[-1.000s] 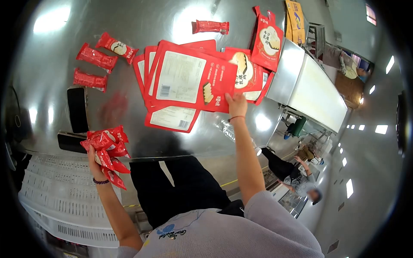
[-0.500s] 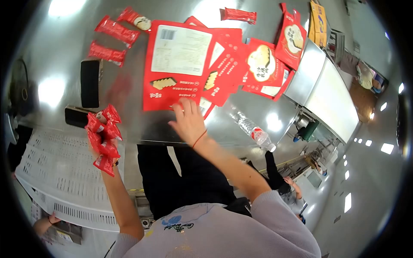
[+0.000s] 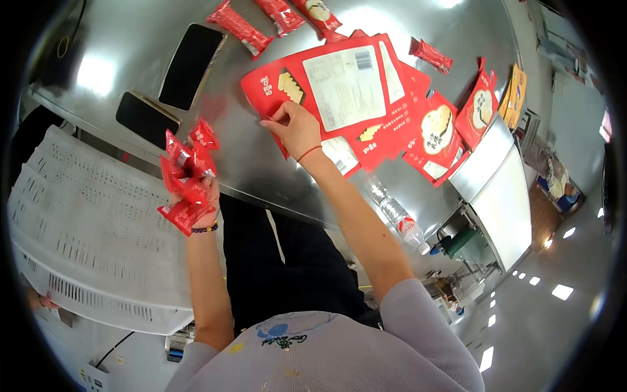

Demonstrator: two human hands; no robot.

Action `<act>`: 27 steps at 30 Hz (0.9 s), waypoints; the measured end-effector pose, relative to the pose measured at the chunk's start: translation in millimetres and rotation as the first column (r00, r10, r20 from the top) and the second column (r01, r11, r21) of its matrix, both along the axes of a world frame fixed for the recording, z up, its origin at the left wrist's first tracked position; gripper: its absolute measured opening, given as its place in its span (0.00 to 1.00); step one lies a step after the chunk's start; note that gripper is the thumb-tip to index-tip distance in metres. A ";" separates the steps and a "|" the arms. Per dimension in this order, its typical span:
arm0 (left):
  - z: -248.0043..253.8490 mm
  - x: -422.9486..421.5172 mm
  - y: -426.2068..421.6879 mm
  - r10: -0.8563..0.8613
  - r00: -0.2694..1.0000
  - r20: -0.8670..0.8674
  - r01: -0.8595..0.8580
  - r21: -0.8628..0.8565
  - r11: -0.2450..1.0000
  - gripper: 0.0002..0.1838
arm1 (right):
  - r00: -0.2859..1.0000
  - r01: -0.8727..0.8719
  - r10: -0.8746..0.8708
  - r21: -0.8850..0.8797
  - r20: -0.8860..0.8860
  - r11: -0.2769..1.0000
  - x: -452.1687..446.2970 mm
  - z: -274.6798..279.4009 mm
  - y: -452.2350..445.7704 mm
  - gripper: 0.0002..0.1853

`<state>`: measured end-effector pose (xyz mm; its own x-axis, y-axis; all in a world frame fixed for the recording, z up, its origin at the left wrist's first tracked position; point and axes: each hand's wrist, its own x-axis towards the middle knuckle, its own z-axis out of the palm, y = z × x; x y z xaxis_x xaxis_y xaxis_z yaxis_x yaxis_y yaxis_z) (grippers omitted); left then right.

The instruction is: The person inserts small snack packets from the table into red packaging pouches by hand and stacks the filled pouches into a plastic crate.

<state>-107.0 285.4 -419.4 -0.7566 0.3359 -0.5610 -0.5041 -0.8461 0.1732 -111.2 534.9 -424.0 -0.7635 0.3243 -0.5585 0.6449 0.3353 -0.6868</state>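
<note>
My left hand (image 3: 209, 201) is closed round a bunch of small red snack packets (image 3: 186, 166), held at the table's front edge. My right hand (image 3: 299, 132) pinches the near left edge of the top flat red pouch (image 3: 262, 91), with thumb and fingertips together. This pouch lies with its white label and barcode facing up. Beneath it and to its right, more red pouches (image 3: 398, 127) overlap in a spread. Several loose red packets (image 3: 240, 27) lie beyond the pouches and to their left.
Two dark phones (image 3: 191, 66) lie left on the metal table (image 3: 255, 173). A clear bottle (image 3: 400, 219) lies near the right front edge. Yellow packaging (image 3: 513, 98) is at the far right. A white perforated crate (image 3: 98, 222) stands at lower left, with another person's hand (image 3: 44, 300) beside it.
My right hand has moved to the pouch's left edge and closed on it. The top pouch has turned and its edge has bent. The view has swung; my left hand still holds the packets.
</note>
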 end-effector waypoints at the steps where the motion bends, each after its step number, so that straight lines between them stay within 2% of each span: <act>1: 0.9 -1.4 4.3 0.003 1.000 -0.027 -0.001 0.081 0.997 0.27 | 0.999 0.032 -0.030 -0.039 0.041 0.999 -6.2 -2.3 -3.7 0.14; 2: 1.7 -2.7 8.6 0.004 0.999 -0.051 0.004 0.161 0.987 0.27 | 0.999 0.019 -0.018 -0.041 0.041 0.999 -8.0 -5.0 -4.8 0.14; 6: -1.6 -6.1 20.3 0.053 0.987 0.152 -0.051 -0.017 0.999 0.31 | 0.997 0.031 -0.043 -0.164 -0.069 0.986 1.9 -6.3 1.6 0.08; 8: -11.0 -5.6 20.2 -0.047 0.999 0.012 0.046 0.096 0.994 0.30 | 0.991 0.048 -0.073 -0.224 -0.108 0.973 2.8 -6.9 5.3 0.07; 10: -17.2 -5.8 21.4 -0.060 0.998 -0.014 0.061 0.115 0.991 0.30 | 0.988 -0.057 0.033 -0.158 -0.153 0.986 2.7 -12.0 9.3 0.06; 13: -22.2 -5.6 22.7 -0.081 0.996 0.025 0.079 0.080 0.994 0.30 | 0.986 -0.079 0.052 -0.168 -0.160 0.983 5.3 -18.2 11.9 0.05; 14: -26.3 -4.6 21.1 -0.085 0.996 -0.009 0.086 0.101 0.991 0.30 | 0.986 -0.073 0.046 -0.172 -0.158 0.982 6.1 -20.0 12.4 0.05; 16: -28.0 -4.3 20.2 -0.097 0.994 -0.041 0.101 0.117 0.988 0.30 | 0.970 -0.101 0.070 -0.125 -0.231 0.987 6.2 -21.3 11.5 0.05; 17: -27.6 -4.8 20.1 -0.096 0.995 -0.002 0.095 0.113 0.989 0.30 | 0.971 -0.094 0.062 -0.130 -0.231 0.987 6.1 -21.4 8.4 0.05; 19: -27.2 -7.0 20.7 -0.102 0.994 0.034 0.098 0.104 0.990 0.30 | 0.971 -0.072 0.072 0.009 -0.228 0.997 5.0 -20.9 -0.3 0.05; 22: -22.6 -10.8 21.8 -0.149 0.987 -0.053 0.150 0.022 0.988 0.30 | 0.976 -0.076 0.082 0.039 -0.202 0.996 4.2 -18.9 -9.8 0.06; 24: -16.9 -13.9 23.7 -0.118 0.990 0.083 0.122 -0.046 0.991 0.24 | 0.964 -0.098 0.106 0.048 -0.244 0.994 6.5 -18.5 -11.4 0.06; 27: -14.9 -15.9 23.7 -0.118 0.985 0.127 0.123 -0.034 0.992 0.25 | 0.941 -0.108 0.129 0.084 -0.313 0.991 8.2 -23.7 -14.1 0.07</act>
<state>-122.9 309.1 -434.3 -0.6351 0.3946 -0.6641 -0.6219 -0.7711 0.1366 -103.0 520.8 -447.8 -0.9328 0.2477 -0.2618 0.3498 0.4467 -0.8235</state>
